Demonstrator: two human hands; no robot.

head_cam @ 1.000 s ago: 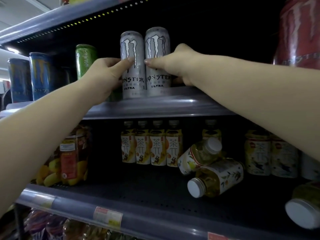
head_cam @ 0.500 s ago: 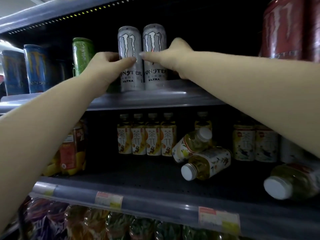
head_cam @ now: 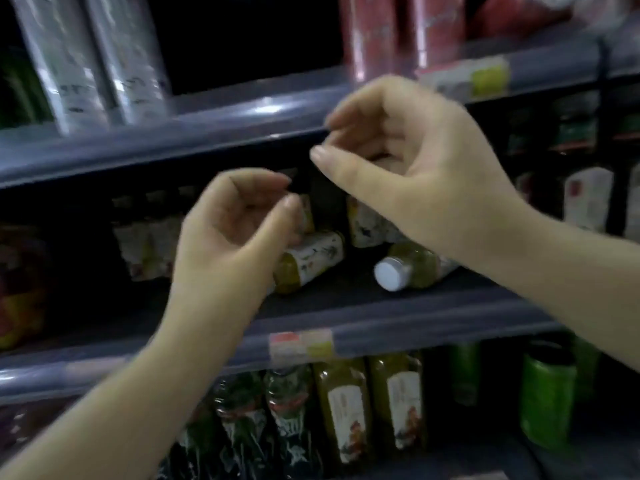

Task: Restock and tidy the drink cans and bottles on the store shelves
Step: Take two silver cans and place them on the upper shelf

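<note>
- While the two white cans (head_cam: 93,60) stand upright and side by side at the front of the upper shelf (head_cam: 214,129), which looks like finished work, the middle shelf (head_cam: 398,317) is plainly not yet tidied.
- The left hand (head_cam: 228,237) is loosely curled, thumb and fingers apart, with nothing in it; it hangs in front of the middle shelf, just near of a toppled bottle (head_cam: 311,259).
- The right hand (head_cam: 408,168) is cupped the same way and empty, level with the upper shelf's front lip and not touching any drink.
- Two tea bottles lie on their sides: the one by the left hand, and a second with its white cap (head_cam: 389,273) pointing toward the near edge.
- Behind them stand upright bottles (head_cam: 145,244); the picture is smeared, so I cannot tell whether that row is straight.
- Still to do, by my judgement: stand both fallen bottles up and slot them into the row.
- The lower shelf's green bottles (head_cam: 374,407) seem upright.
- Room: dark bare shelf floor lies around the fallen bottles, giving free space to lift and turn them.
- Edges to mind: the upper shelf's lip hangs close above the right hand, and the capped bottle rests near the front edge, where a careless nudge could roll it off.
</note>
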